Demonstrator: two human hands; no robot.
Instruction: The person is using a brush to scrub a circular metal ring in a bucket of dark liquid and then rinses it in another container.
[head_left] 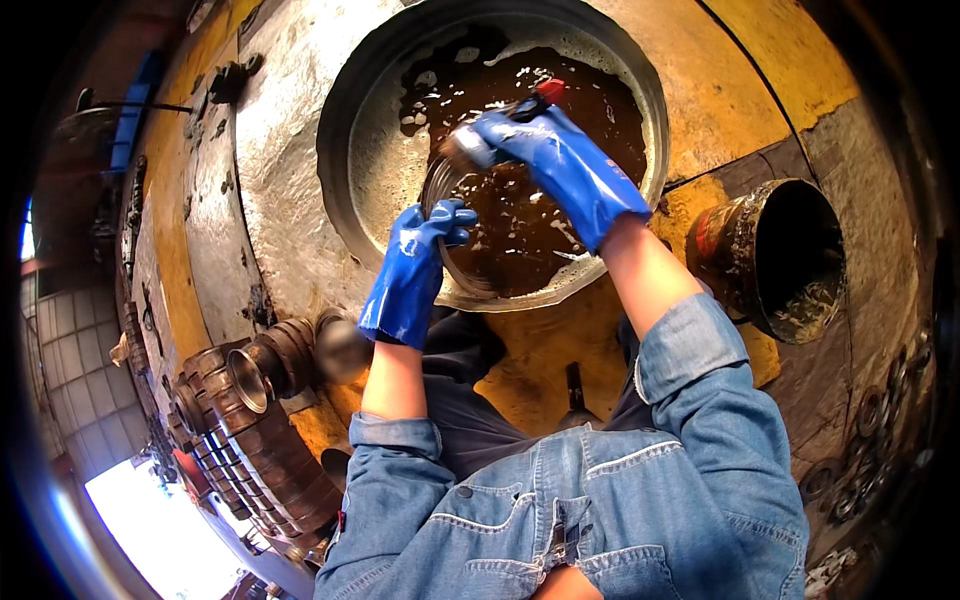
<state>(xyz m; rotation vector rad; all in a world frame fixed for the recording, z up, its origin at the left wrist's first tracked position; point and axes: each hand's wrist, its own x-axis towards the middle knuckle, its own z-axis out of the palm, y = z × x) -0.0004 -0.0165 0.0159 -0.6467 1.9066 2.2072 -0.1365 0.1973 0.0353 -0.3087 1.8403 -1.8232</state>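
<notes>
- Metal ring (440, 183), near the middle of the frame, is held at the brown liquid (603, 130); its scrubbing looks under way, not finished. Motion blur hides how clean its surface is, so how much is left cannot be told.
- Left hand (420, 232), gloved in blue, left of the frame's centre: fingers curled in around the near side of the ring, grasping it.
- Right hand (533, 142), gloved likewise, above the centre: closed around the dark handle of what looks like a brush (524, 107), red at one end. Its blurred head is at the ring's upper part; whether they touch cannot be told.
- Tub (340, 150), round and wide, upper middle of the frame: pale foam lies on the liquid, mostly along its left side.
- Bucket (712, 240), right of the frame: tipped on its side, grimy, its dark mouth facing right.
- Rusty round parts (295, 460), lower left: grouped together, apart from the tub.
- Small metal parts (868, 412), lower right edge: too dim to make out singly.
</notes>
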